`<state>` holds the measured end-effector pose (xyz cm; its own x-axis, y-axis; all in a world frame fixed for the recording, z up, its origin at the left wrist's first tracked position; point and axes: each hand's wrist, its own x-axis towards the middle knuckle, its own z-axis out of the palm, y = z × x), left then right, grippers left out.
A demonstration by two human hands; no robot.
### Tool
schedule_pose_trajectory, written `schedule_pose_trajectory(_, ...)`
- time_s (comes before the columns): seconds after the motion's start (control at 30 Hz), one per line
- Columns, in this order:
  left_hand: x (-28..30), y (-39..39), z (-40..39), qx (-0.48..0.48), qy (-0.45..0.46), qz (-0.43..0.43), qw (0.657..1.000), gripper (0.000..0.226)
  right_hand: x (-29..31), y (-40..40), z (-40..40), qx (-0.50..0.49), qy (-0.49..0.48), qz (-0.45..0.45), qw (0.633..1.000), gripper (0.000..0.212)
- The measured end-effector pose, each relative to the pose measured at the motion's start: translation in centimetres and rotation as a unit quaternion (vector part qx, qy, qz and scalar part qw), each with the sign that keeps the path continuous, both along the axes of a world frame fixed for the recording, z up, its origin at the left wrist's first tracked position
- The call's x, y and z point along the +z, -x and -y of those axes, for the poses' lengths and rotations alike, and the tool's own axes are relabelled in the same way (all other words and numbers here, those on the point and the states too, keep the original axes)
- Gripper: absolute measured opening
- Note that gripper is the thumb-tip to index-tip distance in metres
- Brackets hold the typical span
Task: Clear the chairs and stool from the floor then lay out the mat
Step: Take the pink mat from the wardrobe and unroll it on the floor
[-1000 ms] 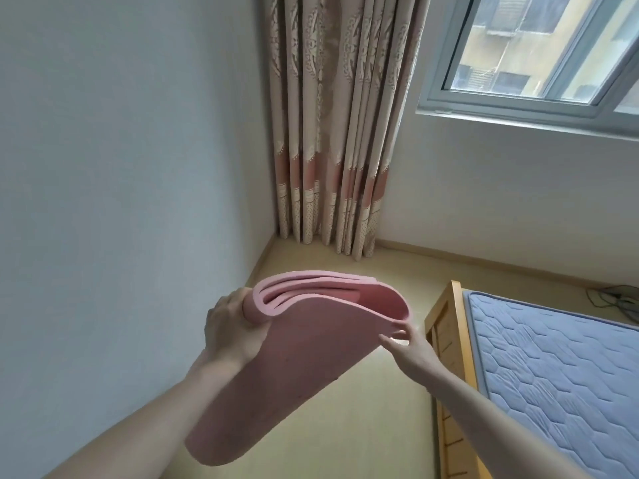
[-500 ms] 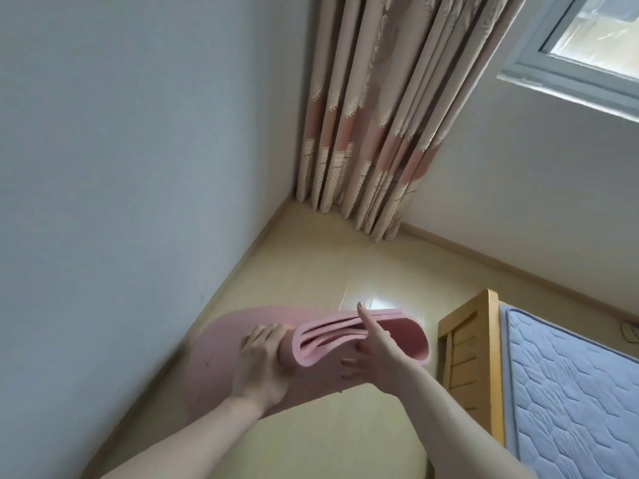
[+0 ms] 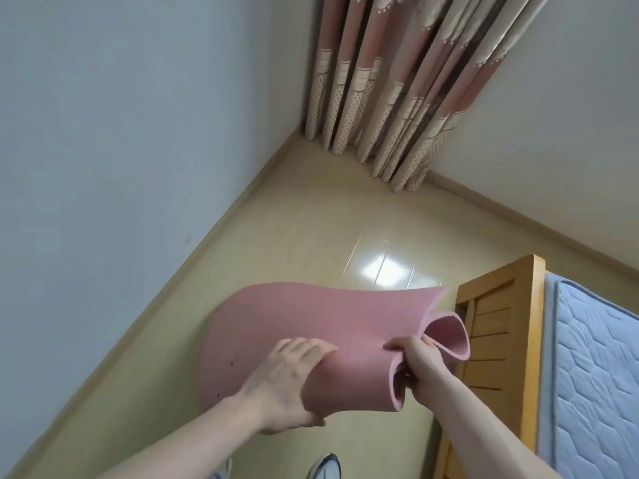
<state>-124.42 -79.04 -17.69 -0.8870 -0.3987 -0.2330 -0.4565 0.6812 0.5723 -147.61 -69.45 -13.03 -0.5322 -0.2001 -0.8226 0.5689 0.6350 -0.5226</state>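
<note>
A pink foam mat [image 3: 311, 326] hangs in the air above the beige floor, partly unrolled, with a loose curl left at its right end. My left hand [image 3: 287, 382] grips the near edge of the mat, thumb underneath and fingers on top. My right hand [image 3: 418, 364] pinches the curled right end of the mat. No chair or stool is in view.
A wooden bed frame [image 3: 498, 326] with a blue quilted mattress [image 3: 594, 371] stands to the right of the mat. A grey wall [image 3: 103, 167] runs along the left. Patterned curtains [image 3: 397, 81] hang in the far corner. Bare floor [image 3: 311, 219] lies between wall and bed. My shoes [image 3: 325, 468] show below.
The mat has opened from a folded bundle into a broad sheet with one curl left. Both hands shifted to its near edge. The view tilted down toward the floor.
</note>
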Motion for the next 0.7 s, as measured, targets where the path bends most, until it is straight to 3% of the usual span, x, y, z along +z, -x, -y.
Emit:
schedule_pose_trajectory(0.1,-2.0,-3.5,2.0,0.04,-0.009,0.089,0.995,0.131,0.1,0.3,-0.6,-0.043,0.08,0.008,0.996,0.031)
schedule_pose_trajectory(0.2,-2.5,-4.7,4.0,0.063,-0.007,0.102,0.993,0.143,0.7,0.2,0.5,-0.048,0.177,0.036,0.982,0.038)
schedule_pose_trajectory(0.43,-1.8,-2.2,7.6,0.067,0.055,0.05,0.995,0.125,0.9,0.4,2.2,-0.031,0.266,0.07,0.961,0.035)
schedule_pose_trajectory(0.53,-3.7,-0.9,6.8,0.07,0.061,0.058,0.994,0.118,-1.9,0.7,1.4,-0.044,0.235,0.057,0.969,0.042)
schedule_pose_trajectory(0.63,-6.1,-0.1,5.4,0.055,0.052,0.086,0.993,0.109,-6.7,1.3,-0.3,-0.084,0.142,0.049,0.985,0.047)
schedule_pose_trajectory(0.7,-8.0,0.1,4.5,0.048,0.041,0.111,0.992,0.103,-9.8,1.5,-1.7,-0.102,0.073,0.044,0.991,0.035)
